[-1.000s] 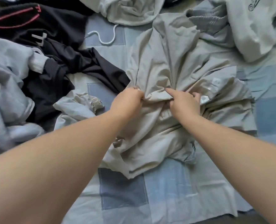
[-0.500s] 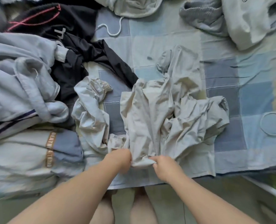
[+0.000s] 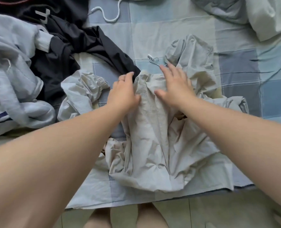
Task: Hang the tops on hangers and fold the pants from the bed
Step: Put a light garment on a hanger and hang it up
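Patchwork bed [image 3: 153,35]: black garment [image 3: 87,46] beside beige pants [image 3: 149,137]; left hand [image 3: 125,92], right hand [image 3: 176,86] flat, grip released

Your left hand [image 3: 123,92] and right hand [image 3: 176,87] rest with fingers stretched out on a crumpled beige garment [image 3: 153,137], the left one at its left edge. The garment lies at the near edge of the bed [image 3: 235,71]. To its left sit a black garment [image 3: 74,51] and a pale blue sweatshirt [image 3: 13,71]. A white cord [image 3: 111,18] lies farther off.
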